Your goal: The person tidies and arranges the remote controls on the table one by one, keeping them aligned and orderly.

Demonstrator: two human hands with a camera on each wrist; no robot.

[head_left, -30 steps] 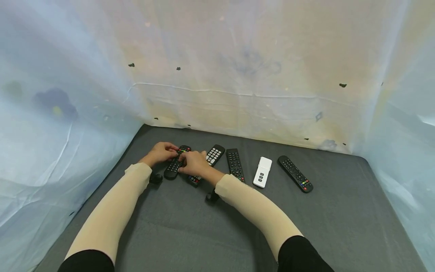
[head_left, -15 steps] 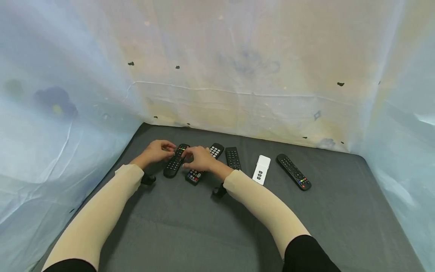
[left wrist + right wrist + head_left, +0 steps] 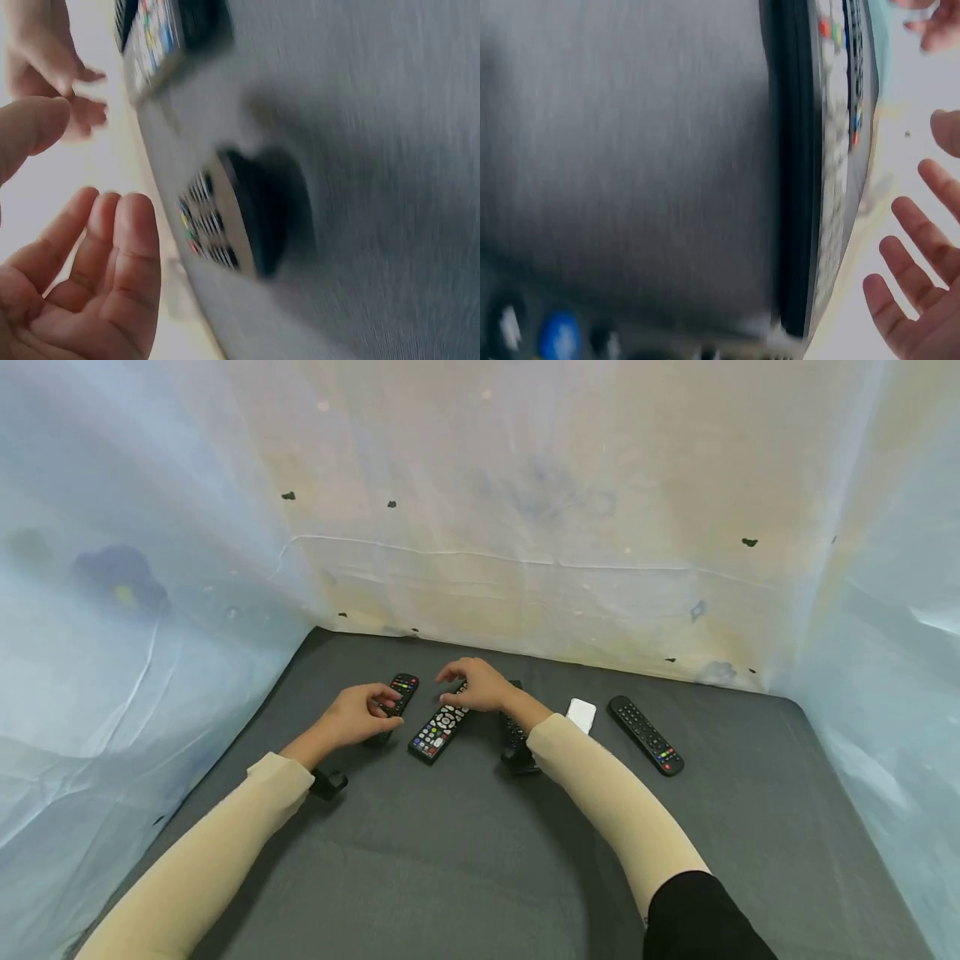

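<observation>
Several remotes lie in a row on a dark grey mat [image 3: 450,860]. My left hand [image 3: 378,710] hovers over the near end of the leftmost black remote [image 3: 403,687], fingers relaxed and holding nothing; the left wrist view shows that remote [image 3: 225,217] lying free below the hand [image 3: 82,247]. My right hand [image 3: 453,687] floats with spread fingers over the far end of a black remote with white and coloured buttons [image 3: 437,732]. The right wrist view shows this remote [image 3: 829,150] edge-on, beside my straight fingers [image 3: 911,262].
My right forearm partly hides another black remote [image 3: 513,739] and a white remote [image 3: 582,713]. A further black remote [image 3: 645,735] lies at the right. Pale cloth walls [image 3: 525,527] enclose the mat at the back and on both sides.
Both hands have let go of the leftmost remote. The left hand drew back slightly; the right hand moved right and farther away, uncovering the remote with white buttons.
</observation>
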